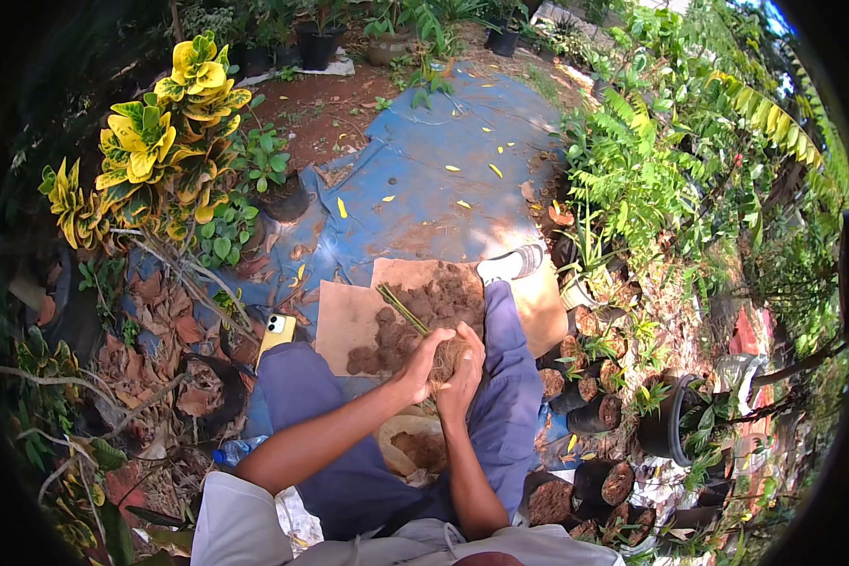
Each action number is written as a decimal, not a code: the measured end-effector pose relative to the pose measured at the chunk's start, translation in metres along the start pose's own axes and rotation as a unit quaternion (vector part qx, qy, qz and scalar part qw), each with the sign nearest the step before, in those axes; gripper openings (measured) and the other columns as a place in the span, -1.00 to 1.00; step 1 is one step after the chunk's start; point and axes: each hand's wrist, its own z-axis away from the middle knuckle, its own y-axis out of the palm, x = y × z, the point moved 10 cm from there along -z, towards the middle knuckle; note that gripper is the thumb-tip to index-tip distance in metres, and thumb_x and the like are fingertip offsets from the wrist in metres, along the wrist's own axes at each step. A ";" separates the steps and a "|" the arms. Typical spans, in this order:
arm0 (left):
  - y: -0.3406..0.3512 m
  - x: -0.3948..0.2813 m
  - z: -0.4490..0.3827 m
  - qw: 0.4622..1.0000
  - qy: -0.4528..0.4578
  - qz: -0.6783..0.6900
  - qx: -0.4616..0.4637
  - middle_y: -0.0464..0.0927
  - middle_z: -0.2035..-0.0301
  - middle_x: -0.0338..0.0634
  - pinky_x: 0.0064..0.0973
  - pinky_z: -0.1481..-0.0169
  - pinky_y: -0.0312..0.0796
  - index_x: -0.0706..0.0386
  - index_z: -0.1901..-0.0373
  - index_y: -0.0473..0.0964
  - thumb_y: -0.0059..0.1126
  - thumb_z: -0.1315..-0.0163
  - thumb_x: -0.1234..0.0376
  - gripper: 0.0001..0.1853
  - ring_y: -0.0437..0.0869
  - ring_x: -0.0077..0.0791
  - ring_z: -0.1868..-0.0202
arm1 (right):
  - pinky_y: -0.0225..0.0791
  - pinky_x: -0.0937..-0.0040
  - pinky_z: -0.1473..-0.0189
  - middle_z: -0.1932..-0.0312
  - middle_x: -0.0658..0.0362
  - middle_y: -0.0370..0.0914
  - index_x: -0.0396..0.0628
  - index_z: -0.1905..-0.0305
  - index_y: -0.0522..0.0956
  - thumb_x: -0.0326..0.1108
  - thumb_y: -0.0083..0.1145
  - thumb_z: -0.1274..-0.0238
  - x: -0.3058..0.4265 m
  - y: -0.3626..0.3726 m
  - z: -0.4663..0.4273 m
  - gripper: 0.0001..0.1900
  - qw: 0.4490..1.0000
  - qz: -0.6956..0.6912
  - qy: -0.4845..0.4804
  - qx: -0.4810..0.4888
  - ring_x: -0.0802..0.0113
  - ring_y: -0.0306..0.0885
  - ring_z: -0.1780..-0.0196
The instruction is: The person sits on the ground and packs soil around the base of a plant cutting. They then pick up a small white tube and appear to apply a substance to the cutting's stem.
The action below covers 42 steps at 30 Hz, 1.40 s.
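Observation:
My left hand [419,366] and my right hand [465,371] are cupped around a ball of brown coir-like fibre [447,362], between my knees. A few thin green stems [405,308] stick out from the top of the ball, pointing up and left. My fingers and palms cover much of the ball's sides. Just beyond my hands, dark moist soil [442,296] lies in clumps on a sheet of brown cardboard [341,311]. Below my wrists, an open pale bag [394,453] with brown loose material inside stands between my legs.
A blue tarpaulin [439,184] with fallen yellow leaves stretches ahead. By my left knee are a phone [277,331] and a plastic bottle [240,450]. Several soil-filled black grow bags [594,414] line my right side. A yellow-leaved croton [141,141] leans in from the left.

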 end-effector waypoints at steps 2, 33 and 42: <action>-0.003 0.006 -0.004 1.000 -0.028 0.006 -0.006 0.56 0.24 -0.18 -0.41 0.10 0.53 0.18 0.13 0.46 -0.04 -0.27 0.09 -0.64 0.62 -0.41 0.18 | 0.05 0.15 -0.36 -0.13 -0.06 0.47 -0.27 -0.13 0.46 -0.11 -0.38 -0.49 0.007 0.005 0.001 -0.51 0.999 -0.016 -0.031 0.025 0.05 0.33 -0.28; -0.001 -0.005 0.001 0.993 0.086 -0.070 0.028 0.46 0.34 -0.27 -0.55 0.21 0.44 0.13 0.20 0.43 -0.03 -0.35 0.13 -0.74 0.55 -0.56 0.29 | 0.32 0.11 -0.18 -0.05 -0.14 0.47 -0.25 0.11 0.42 -0.24 0.01 -0.34 0.006 -0.013 0.025 -0.74 0.977 -0.147 -0.108 -0.114 0.01 0.47 -0.16; 0.007 -0.057 0.029 0.941 0.281 -0.172 -0.076 0.55 0.28 -0.23 -0.52 0.13 0.42 0.27 0.19 0.48 0.19 -0.25 0.29 -0.77 0.55 -0.56 0.25 | 0.26 0.34 -0.20 0.03 0.02 0.53 -0.26 0.23 0.47 -0.33 -0.11 -0.42 0.000 -0.017 -0.011 -0.79 0.965 -0.248 0.086 -0.009 0.32 0.47 -0.10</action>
